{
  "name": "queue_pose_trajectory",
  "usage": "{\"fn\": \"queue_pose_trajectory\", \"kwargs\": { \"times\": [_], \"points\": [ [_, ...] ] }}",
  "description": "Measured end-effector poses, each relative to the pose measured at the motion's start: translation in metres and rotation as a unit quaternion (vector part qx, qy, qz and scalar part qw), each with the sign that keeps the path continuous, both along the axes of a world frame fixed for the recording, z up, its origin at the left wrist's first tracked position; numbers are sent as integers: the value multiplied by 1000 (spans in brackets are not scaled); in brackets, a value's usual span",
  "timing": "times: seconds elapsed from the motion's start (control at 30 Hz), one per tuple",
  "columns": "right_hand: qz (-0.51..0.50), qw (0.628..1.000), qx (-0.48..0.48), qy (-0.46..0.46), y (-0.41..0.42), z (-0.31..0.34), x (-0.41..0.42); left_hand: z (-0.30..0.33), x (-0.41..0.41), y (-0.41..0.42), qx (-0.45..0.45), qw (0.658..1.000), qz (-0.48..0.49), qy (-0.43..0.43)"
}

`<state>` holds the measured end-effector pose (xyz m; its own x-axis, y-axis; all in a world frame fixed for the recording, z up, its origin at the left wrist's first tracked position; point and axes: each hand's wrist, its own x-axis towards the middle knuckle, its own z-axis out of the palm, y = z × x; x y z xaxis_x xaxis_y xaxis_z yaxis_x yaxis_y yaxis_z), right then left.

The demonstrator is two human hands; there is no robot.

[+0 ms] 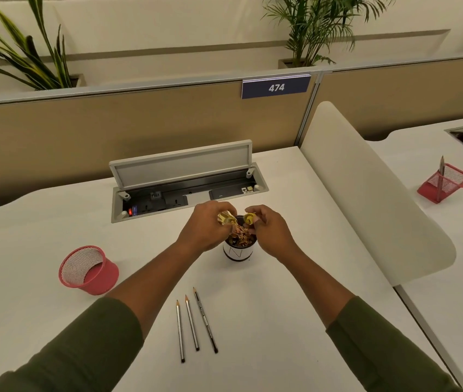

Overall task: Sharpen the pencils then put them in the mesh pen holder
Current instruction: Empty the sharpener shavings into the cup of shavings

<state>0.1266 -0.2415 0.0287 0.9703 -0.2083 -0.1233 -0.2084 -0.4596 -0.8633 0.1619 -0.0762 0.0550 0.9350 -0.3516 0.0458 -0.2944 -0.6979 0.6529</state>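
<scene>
Both hands up over a small white cup at frame centre, packed with pencil shavings. Left hand pinching a yellow see-through sharpener body, right hand pinching its yellow cap, the two pieces just apart right above the cup's rim. Three pencils lying loose lower centre, roughly parallel, tips pointing away, well clear of the cup and well back from the near desk edge. Pink mesh pen holder tipped on its side at left, mouth facing upper left, plenty of bare white desk around it. Open cable tray just behind the hands, lid flipped up. White divider walling off the right side, second pink mesh holder beyond it at far right with something upright inside, possibly a pencil.
</scene>
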Motion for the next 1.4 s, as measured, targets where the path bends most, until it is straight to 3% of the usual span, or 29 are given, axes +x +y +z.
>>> {"fn": "queue_pose_trajectory", "kwargs": {
  "times": [0.17, 0.4, 0.67, 0.9, 1.13, 1.3, 1.4],
  "points": [
    [-53, 973, 212, 77, 5, 7, 3, -3, -5, -3, -10, 1000, -8, -26],
    [-71, 952, 284, 93, 8, 9, 3, -3, -9, -9, 17, 999, -26, -18],
    [-59, 980, 170, 82, 9, 6, 4, 1, -10, -14, 85, 994, -66, -21],
    [-2, 999, -35, -19, 3, 6, 0, 1, -3, -10, -44, 997, 35, 45],
    [28, 992, -96, -71, 3, 7, -2, 0, -2, -7, -161, 984, 66, 47],
    [43, 976, -143, -159, 0, 5, -9, -4, -4, -9, -163, 984, 63, 15],
    [69, 975, -172, -120, -1, 3, -10, -8, -4, -10, -131, 989, 64, 18]
  ]
}}
